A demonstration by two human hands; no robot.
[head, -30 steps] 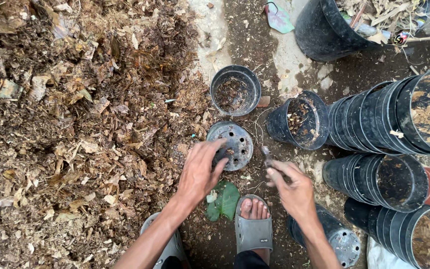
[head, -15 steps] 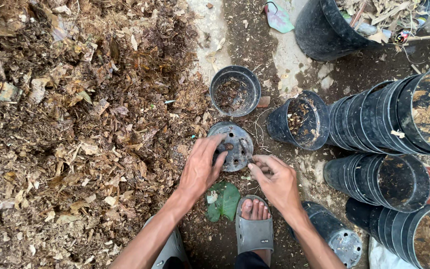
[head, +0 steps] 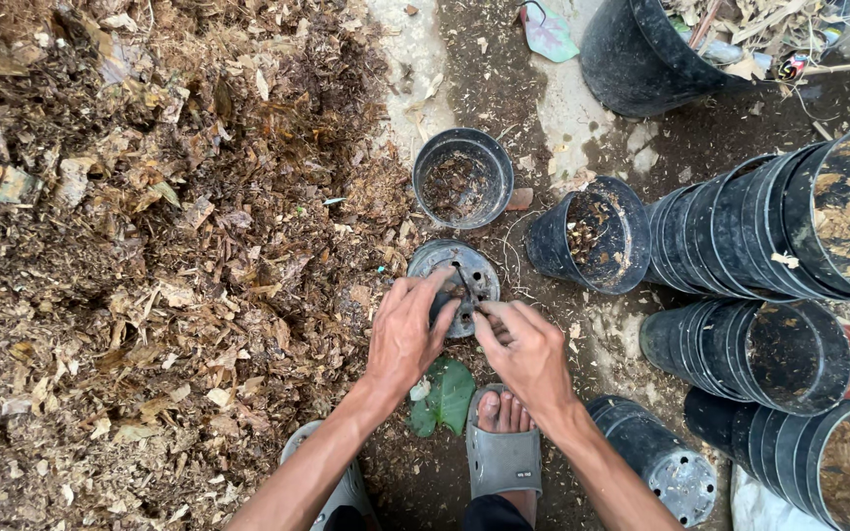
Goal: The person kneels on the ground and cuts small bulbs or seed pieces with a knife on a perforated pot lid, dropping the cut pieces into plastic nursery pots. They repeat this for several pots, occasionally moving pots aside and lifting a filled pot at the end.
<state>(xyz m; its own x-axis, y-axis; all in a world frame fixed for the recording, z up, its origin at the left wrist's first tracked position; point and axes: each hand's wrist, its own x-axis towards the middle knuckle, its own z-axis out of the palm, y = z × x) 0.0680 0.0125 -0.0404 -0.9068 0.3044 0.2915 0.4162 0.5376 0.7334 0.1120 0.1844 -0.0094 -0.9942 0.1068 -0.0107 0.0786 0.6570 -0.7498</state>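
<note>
An upturned black plastic pot (head: 459, 277) lies on the ground, its holed grey bottom facing up. My left hand (head: 407, 334) grips its near left side. My right hand (head: 523, 349) rests on its near right edge, fingertips pinched at a small bit on the pot's bottom. Just beyond it stands an upright black pot (head: 461, 177) with some soil inside. To the right of that, a tilted black pot (head: 590, 238) holds dry bits.
A big heap of dry leaves and wood chips (head: 150, 246) fills the left. Stacks of nested black pots (head: 769, 231) lie on their sides at the right. A large black bucket (head: 641, 54) stands at the top. My sandalled foot (head: 502, 442) and a green leaf (head: 443, 396) are below.
My right hand has moved left from beside the upturned pot onto its near edge. My left hand has stayed on the pot and closed more around its side.
</note>
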